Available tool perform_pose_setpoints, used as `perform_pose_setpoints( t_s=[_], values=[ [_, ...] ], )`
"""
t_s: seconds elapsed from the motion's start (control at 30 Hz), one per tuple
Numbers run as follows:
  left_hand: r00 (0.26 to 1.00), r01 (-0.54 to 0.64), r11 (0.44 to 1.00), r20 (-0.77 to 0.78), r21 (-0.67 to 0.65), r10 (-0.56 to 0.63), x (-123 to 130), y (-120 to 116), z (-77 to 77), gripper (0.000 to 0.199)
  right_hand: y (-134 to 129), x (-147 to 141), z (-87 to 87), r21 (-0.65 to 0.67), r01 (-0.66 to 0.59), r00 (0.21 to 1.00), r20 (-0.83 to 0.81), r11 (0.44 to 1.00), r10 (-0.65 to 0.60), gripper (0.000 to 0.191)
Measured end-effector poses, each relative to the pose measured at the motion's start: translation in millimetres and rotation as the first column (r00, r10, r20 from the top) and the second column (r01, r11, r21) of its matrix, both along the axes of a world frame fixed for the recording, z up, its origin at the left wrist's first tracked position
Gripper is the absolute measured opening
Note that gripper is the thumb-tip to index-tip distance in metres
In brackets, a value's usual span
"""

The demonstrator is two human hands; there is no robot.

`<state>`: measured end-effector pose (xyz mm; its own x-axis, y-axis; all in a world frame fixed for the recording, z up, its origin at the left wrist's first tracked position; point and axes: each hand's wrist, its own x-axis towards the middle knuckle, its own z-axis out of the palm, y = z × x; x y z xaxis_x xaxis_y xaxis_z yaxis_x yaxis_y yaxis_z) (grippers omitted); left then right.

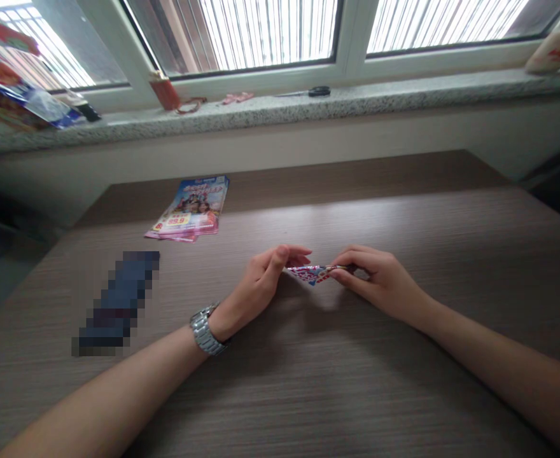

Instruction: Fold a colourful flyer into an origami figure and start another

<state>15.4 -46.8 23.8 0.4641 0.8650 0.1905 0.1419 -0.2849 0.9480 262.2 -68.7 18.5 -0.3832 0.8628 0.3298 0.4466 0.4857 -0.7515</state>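
Note:
A small folded piece of printed paper [310, 273], pink, white and blue with a pointed lower corner, is held just above the table between my two hands. My right hand [373, 277] pinches its right end between thumb and fingers. At the other end, my left hand [265, 273] has its thumb and fingers closed around the paper's left tip, partly hiding it. A silver metal watch [207, 329] circles my left wrist.
On the brown table [280, 394] lie a stack of colourful flyers [194, 207] and a dark pixelated oblong [120, 302]. Scissors [315, 92], a red-brown container [165, 94] and colourful packaging [15, 83] sit on the stone windowsill [261, 113].

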Motion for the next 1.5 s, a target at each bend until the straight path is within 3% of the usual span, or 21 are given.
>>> perform_pose_setpoints(
  t_s=[0.13,0.27,0.83,1.5],
  values=[
    [0.995,0.035,0.981,-0.096,0.192,-0.016,1.4,-5.6,2.6,0.027,0.1,-1.4,0.0,-0.131,0.000,1.000,0.007,0.991,0.001,0.016],
    [0.984,0.059,0.968,-0.175,0.245,-0.016,3.8,-8.0,3.4,0.018,-1.4,-3.7,1.5,-0.161,-0.016,1.000,-0.002,0.987,0.016,0.017],
    [0.976,0.060,0.992,-0.217,0.110,-0.035,4.5,-6.2,4.6,0.016,-5.3,-8.5,3.4,-0.110,-0.080,0.997,0.017,0.991,0.082,0.012],
    [0.963,0.093,0.982,-0.265,0.163,-0.047,5.5,-8.4,8.4,0.017,-6.9,-11.2,3.3,-0.033,-0.091,0.996,0.024,0.995,0.091,0.023]
  ],
)
